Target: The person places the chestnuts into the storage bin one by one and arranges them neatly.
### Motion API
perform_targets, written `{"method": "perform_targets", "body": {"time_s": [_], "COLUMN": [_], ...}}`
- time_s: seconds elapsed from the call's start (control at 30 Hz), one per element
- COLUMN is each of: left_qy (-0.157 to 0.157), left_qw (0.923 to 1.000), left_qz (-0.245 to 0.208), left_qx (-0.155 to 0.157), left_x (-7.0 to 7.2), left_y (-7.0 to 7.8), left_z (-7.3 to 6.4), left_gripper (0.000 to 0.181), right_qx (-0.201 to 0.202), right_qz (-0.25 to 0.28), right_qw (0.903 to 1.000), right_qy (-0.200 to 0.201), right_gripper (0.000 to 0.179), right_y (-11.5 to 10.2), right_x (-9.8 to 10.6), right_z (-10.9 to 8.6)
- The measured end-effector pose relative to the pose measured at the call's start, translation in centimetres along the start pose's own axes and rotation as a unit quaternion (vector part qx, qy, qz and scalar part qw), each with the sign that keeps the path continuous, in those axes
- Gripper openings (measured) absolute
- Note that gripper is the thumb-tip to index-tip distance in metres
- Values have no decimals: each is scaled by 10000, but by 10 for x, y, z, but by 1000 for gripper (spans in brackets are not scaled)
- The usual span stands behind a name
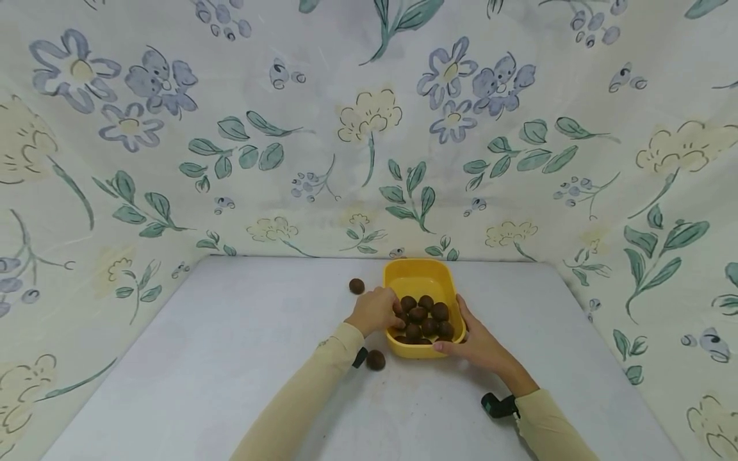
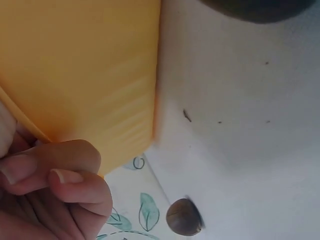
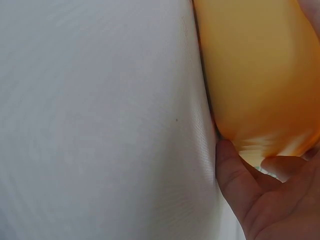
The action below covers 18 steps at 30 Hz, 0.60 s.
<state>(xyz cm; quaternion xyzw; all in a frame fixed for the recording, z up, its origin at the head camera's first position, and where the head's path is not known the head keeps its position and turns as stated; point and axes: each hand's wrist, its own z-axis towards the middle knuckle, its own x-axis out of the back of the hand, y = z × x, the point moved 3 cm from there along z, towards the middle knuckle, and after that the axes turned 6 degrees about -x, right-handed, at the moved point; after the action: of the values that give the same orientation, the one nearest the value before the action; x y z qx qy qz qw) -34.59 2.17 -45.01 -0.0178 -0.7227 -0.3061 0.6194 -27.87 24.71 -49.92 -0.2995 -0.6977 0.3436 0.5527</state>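
Observation:
A yellow plastic tub [image 1: 419, 267] holds many round brown chestnuts [image 1: 429, 326], heaped toward its near end. My left hand [image 1: 376, 310] reaches over the tub's left rim, thumb and fingertips around a chestnut at that side; in the left wrist view its other fingers [image 2: 75, 175] are curled at the rim and the pinch itself is hidden. My right hand [image 1: 481, 346] grips the tub's near right corner, thumb along the front and fingers up the right side. In the right wrist view, its fingers [image 3: 235, 170] press against the tub wall.
One loose chestnut [image 1: 376, 360] lies on the white table [image 1: 242, 358] just before the tub, by my left wrist. Another chestnut [image 1: 357, 286] sits farther back, left of the tub. A flower-printed cloth [image 1: 323, 160] hangs behind and along both sides.

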Motion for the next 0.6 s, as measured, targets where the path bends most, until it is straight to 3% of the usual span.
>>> {"method": "perform_targets", "body": {"time_s": [0.17,0.3,0.47,0.6], "left_qy": [260,729,1523,1877], "left_qw": [9996,9972,9859,9744], "left_qz": [2,5,-688,-1240], "left_qx": [-64,-182,-42,48], "left_x": [-1,0,7,12], "left_y": [-1,-2,-8,-17], "left_z": [-5,-15,-35,-51], "left_gripper": [27,33,32,28], "right_qx": [4,-45,-61,-17], "right_qz": [27,5,-19,1], "right_qw": [10000,10000,10000,10000], "right_qy": [-26,-17,-18,11], "right_gripper": [126,126,126,126], "right_y": [-1,-1,0,1], "right_x": [1,0,0,0], "right_z": [-2,-2,-1,-1]}}
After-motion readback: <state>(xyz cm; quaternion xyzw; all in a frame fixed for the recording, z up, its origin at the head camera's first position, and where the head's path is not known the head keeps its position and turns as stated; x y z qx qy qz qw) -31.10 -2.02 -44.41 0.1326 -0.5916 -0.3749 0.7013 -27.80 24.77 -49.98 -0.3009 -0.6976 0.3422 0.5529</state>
